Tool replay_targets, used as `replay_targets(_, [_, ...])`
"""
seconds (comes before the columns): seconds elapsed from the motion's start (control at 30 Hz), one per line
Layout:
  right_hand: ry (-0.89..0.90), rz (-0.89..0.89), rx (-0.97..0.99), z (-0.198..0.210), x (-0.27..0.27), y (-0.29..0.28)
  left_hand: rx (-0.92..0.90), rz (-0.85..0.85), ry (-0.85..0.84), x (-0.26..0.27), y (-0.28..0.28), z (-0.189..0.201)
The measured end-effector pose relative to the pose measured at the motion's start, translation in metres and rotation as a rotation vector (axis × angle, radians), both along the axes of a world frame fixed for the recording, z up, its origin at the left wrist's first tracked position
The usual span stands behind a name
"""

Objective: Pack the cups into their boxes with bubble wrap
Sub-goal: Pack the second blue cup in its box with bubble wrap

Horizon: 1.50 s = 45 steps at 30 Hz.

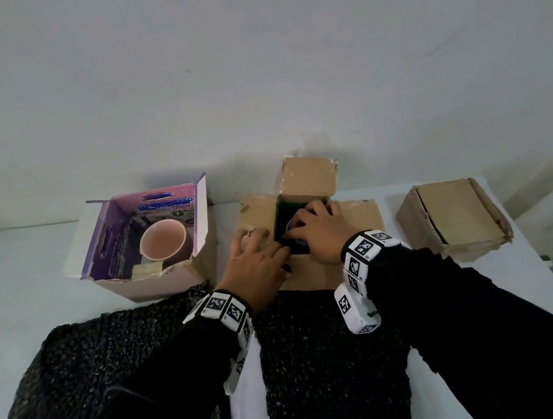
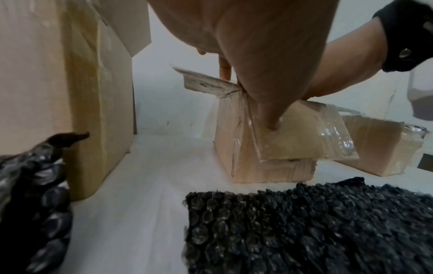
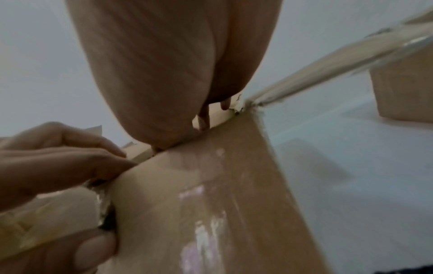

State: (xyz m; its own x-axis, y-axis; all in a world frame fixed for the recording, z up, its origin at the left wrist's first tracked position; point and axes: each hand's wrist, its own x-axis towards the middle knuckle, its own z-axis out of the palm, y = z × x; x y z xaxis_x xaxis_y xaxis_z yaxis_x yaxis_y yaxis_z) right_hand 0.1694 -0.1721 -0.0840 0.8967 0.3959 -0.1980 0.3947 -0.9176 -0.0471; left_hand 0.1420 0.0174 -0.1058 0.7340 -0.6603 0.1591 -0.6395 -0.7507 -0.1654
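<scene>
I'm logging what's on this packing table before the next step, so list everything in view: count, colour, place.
purple box: one, purple print inside, open, table's left.
pink cup: one, pink, inside the purple box.
open brown box: one, brown cardboard, table's middle, flaps spread.
blue cup: one, blue rim only partly seen, inside the open brown box.
closed brown box: one, brown cardboard, table's right.
bubble wrap: black sheets, at least two, near edge of the table.
table: one, white.
left hand: at the open brown box's left edge.
right hand: fingers reaching into the open brown box.
</scene>
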Motion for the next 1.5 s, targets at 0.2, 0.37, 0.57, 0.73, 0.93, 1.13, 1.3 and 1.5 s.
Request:
replay_targets(0.2, [-0.242,0.032,0.120,-0.002,-0.025,-0.034,0.034,-0.024,0.014,0.006,-0.009,-0.001])
replay_targets(0.37, [-0.225,0.188,-0.095,-0.017,-0.045,-0.049,0.036,-0.014,0.074,0.008,-0.014,-0.002])
replay_targets(0.57, [-0.224,0.227,-0.088,-0.020,-0.046,-0.044,0.052,0.031,0.083,0.010,-0.020,0.006])
replay_targets(0.73, [-0.333,0.149,-0.033,-0.025,-0.054,-0.043,-0.043,0.062,0.081,0.007,-0.021,0.002])
replay_targets(0.93, [-0.443,-0.033,0.274,-0.020,-0.103,-0.041,-0.162,0.065,0.160,-0.017,-0.021,-0.003])
replay_targets(1.13, [-0.109,-0.272,0.377,-0.045,-0.168,-0.031,-0.319,-0.015,0.108,-0.063,0.002,-0.020])
replay_targets(1.3, [0.147,-0.427,0.169,-0.070,-0.197,-0.023,-0.252,0.029,0.144,-0.105,0.012,-0.036])
replay_targets(1.5, [-0.053,-0.455,0.484,-0.061,-0.199,-0.017,-0.209,0.113,0.393,-0.115,0.026,-0.040])
